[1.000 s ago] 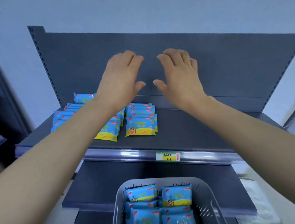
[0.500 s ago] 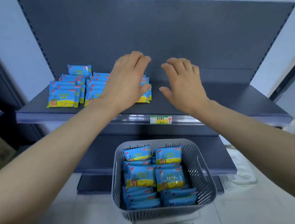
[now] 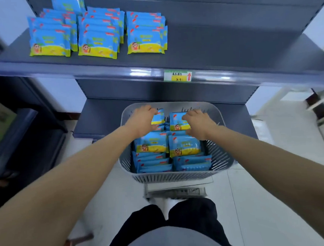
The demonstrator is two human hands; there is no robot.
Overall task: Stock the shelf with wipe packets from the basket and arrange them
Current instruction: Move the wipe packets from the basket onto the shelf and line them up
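In the grey basket (image 3: 175, 104), the left hand (image 3: 141, 120) curls its fingers over the far-left wipe packet (image 3: 159, 117); the right hand (image 3: 199, 121) grasps the far-right wipe packet (image 3: 177, 121). Stocked packets (image 3: 98, 38) lie on the shelf (image 3: 228, 45) above it.

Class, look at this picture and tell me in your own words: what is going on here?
A person is restocking wipes. Both hands are down in the grey basket below the shelf. The left hand curls over the back-left packet, and the right hand grips the back-right packet. More packets fill the basket. Three rows of packets already lie at the shelf's left end.
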